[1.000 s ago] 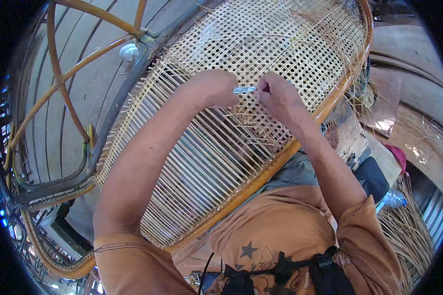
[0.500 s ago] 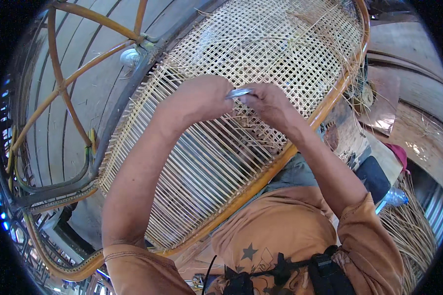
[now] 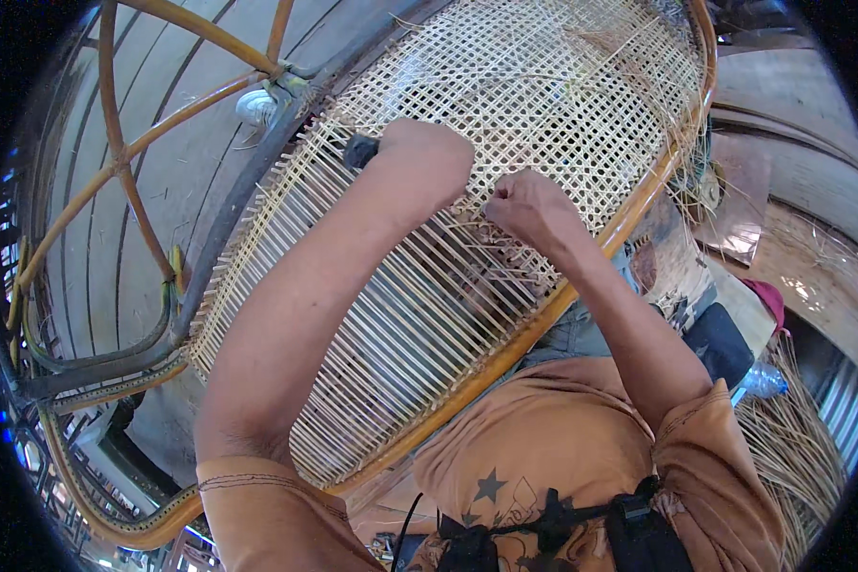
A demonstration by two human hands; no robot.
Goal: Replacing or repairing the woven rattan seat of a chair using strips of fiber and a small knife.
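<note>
A woven cane panel (image 3: 534,105) in a curved rattan frame (image 3: 634,214) lies before me. Its upper part is a close lattice; the lower left has only parallel cane strands (image 3: 381,353). My left hand (image 3: 429,162) is closed over the edge of the lattice, bent at the wrist. From it sticks the blunt black end of a dark-handled tool (image 3: 359,151); the rest of the tool is hidden. Just to the right, my right hand (image 3: 536,207) is closed in a pinch above the weave. What its fingertips hold is too small to make out.
Bent rattan poles (image 3: 114,167) of a furniture frame rise at the left over wooden floorboards (image 3: 176,71). Loose cane strips (image 3: 796,458) are bundled at the lower right near a clear plastic bottle (image 3: 765,379). Cane ends hang over the frame's right rim.
My left hand has turned and shifted slightly right, bringing the black tool end into view. The shiny metal piece between my hands is now hidden. My right hand has moved slightly right and down.
</note>
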